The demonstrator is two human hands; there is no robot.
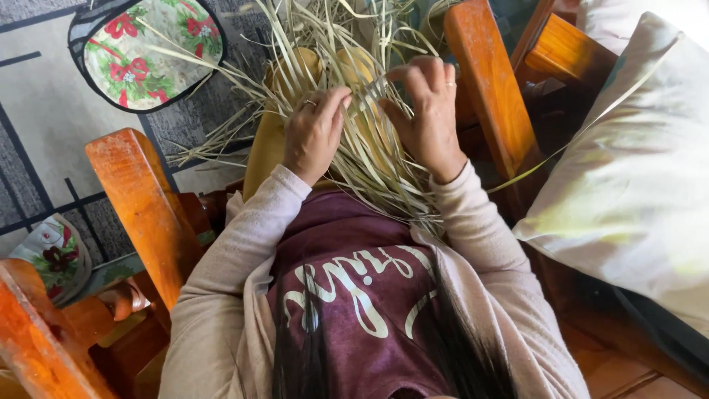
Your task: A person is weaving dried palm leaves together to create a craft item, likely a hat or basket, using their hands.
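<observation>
A bundle of long pale straw strips (369, 159) lies across my lap and fans out toward the floor. My left hand (314, 133) presses on the strips, its fingers curled around a few of them. My right hand (428, 111) pinches other strips just beside it, fingertips bent over a woven patch between both hands. A ring shows on each hand. My knees in yellow trousers (269, 140) lie under the straw.
Orange wooden chair arms stand at my left (144, 203) and right (487, 89). A large white cushion (635, 170) rests at the right. A floral fabric mat (151, 48) lies on the grey patterned floor, another floral piece (55, 255) at lower left.
</observation>
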